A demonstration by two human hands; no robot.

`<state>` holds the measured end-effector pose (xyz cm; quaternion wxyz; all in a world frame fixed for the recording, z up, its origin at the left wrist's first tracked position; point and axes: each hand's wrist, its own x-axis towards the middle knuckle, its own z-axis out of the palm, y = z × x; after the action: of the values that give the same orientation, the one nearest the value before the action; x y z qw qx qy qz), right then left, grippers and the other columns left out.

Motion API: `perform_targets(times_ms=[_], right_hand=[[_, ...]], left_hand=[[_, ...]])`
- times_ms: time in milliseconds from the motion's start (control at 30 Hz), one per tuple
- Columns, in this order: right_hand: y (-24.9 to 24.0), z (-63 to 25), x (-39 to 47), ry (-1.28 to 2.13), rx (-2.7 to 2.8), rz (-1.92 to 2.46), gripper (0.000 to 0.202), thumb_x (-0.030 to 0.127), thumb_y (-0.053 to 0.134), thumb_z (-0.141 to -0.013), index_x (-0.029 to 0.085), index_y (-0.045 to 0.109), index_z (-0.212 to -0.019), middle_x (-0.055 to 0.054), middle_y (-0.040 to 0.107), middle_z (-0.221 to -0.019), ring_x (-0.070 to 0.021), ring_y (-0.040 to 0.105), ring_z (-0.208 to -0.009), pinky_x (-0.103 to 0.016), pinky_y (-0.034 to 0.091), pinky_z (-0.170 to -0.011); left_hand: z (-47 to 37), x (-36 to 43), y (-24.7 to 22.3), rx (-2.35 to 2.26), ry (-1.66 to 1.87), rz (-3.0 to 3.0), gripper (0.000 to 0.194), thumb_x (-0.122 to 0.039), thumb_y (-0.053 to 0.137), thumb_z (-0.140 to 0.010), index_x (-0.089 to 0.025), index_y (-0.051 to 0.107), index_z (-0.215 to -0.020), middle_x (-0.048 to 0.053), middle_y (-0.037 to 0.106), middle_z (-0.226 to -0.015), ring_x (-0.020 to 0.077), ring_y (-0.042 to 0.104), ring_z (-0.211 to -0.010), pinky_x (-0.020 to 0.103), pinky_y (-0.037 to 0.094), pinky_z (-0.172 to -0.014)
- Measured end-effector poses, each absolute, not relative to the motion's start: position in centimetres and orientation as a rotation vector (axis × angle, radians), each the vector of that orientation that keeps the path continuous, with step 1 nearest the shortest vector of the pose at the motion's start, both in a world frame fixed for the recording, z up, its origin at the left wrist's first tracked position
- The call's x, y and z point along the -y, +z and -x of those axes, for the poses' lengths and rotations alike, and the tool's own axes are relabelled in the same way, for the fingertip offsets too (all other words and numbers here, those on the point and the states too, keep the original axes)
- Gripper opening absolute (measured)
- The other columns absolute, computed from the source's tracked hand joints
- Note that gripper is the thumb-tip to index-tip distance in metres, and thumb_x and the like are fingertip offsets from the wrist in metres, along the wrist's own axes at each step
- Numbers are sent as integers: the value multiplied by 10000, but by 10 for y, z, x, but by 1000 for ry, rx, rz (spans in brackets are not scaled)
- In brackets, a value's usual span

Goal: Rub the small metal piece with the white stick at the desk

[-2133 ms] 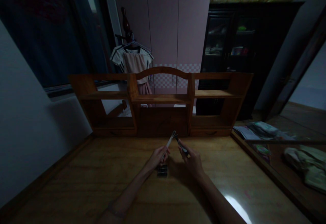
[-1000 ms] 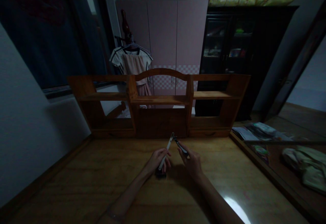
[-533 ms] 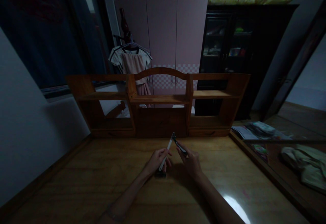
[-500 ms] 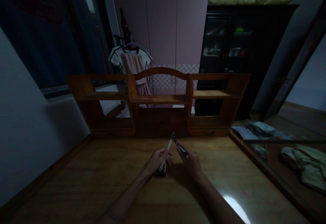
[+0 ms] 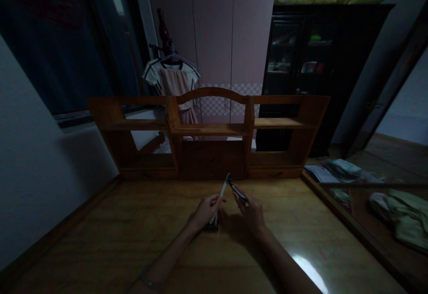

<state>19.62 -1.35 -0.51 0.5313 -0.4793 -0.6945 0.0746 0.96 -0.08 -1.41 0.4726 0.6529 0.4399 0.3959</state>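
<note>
My left hand (image 5: 206, 210) is closed on a thin pale strip (image 5: 223, 190), which slants up and to the right. In my right hand (image 5: 251, 210) is a slim dark-and-light handled tool (image 5: 238, 192), gripped between the fingers. The tool's dark head meets or nearly meets the upper end of the strip; exact contact is too small to tell. A small dark object (image 5: 211, 228) lies on the wooden desk (image 5: 150, 222) just below my left hand.
A wooden shelf unit (image 5: 210, 130) stands along the desk's back edge. Raised wooden edging (image 5: 351, 228) runs down the right side, with papers (image 5: 323, 173) and a pale green cloth bag (image 5: 408, 220) beyond it. A wall borders the left.
The pale strip has turned slightly and looks narrower. Both hands keep nearly the same place and hold the same things.
</note>
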Motion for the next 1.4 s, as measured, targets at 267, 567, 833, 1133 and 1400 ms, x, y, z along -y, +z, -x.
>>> perform_targets(times_ms=[267,567,833,1133,1400], right_hand=[[-5,-197,14,102,1699,1165,351,378,522,-875,277,594,-1204,-35,717,-875,-184,670,-641,-252,486,-612],[2,-195,18,97,1650,1114,314,340,509,-888,223,625,-1155,-56,709,-928,-168,672,-664,-239,489,-612],[5,-196,21,56,1627,1115,290,332,512,-892,196,640,-1114,-48,712,-852,-138,645,-590,-233,488,-607],[5,-197,20,66,1609,1111,291,358,507,-893,202,657,-1088,-62,711,-880,-129,633,-575,-223,471,-610],[17,-206,22,217,1483,1147,415,354,463,-893,240,511,-1289,-82,668,-1042,-159,638,-668,-258,502,-618]], left_hand=[[-9,1,-15,-1178,997,-1718,464,-515,386,-867,-122,613,-963,3,596,-571,92,509,-384,170,354,-381],[-8,12,3,-1334,1005,-1892,454,-485,351,-881,-143,640,-954,2,603,-565,127,528,-475,204,372,-480],[-3,9,7,-1358,1037,-2020,369,-407,359,-898,-175,641,-952,39,667,-767,162,617,-693,219,415,-644],[0,10,15,-1347,1018,-2067,354,-373,332,-912,-172,623,-896,33,649,-784,150,603,-717,206,400,-655],[0,8,11,-1468,1073,-1958,272,-361,429,-861,-201,648,-840,51,657,-756,179,607,-709,220,402,-645]])
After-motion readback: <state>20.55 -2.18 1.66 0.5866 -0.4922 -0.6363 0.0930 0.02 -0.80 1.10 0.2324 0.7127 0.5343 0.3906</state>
